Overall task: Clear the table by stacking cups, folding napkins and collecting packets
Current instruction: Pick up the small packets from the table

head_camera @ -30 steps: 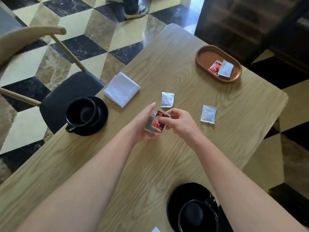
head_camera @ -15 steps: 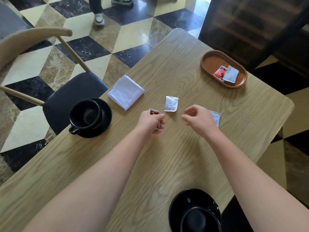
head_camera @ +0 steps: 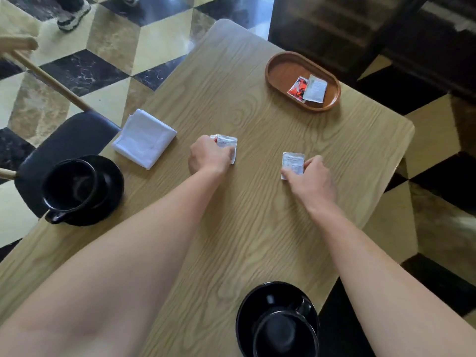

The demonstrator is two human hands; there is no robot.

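Pale oak-grain laminate is forming the tabletop [head_camera: 257, 228], and the task's things are being spread across it. The two glossy black ceramic cups on matching saucers, one at the left edge [head_camera: 74, 189] and one at the near edge [head_camera: 280, 328], are judged heavy, rigid and breakable; each would best be lifted by the saucer rim or the cup handle. The folded white cloth napkin [head_camera: 145, 137], lying near the left edge, is judged soft and limp, best taken by a folded edge. The oval brown wooden tray [head_camera: 280, 70] is holding two packets at the far right.

Smallest are the flat white paper packets, judged light, thin and hard to lift off the wood. One packet [head_camera: 228, 145] is being gripped by the curled fingers of the left hand [head_camera: 210, 157]; the other [head_camera: 292, 163] is being pinched at its near edge by the right hand [head_camera: 313, 180].

The near cup is being cropped by the frame, the left palm's contents are being hidden, and the packet print is too blurred to read.
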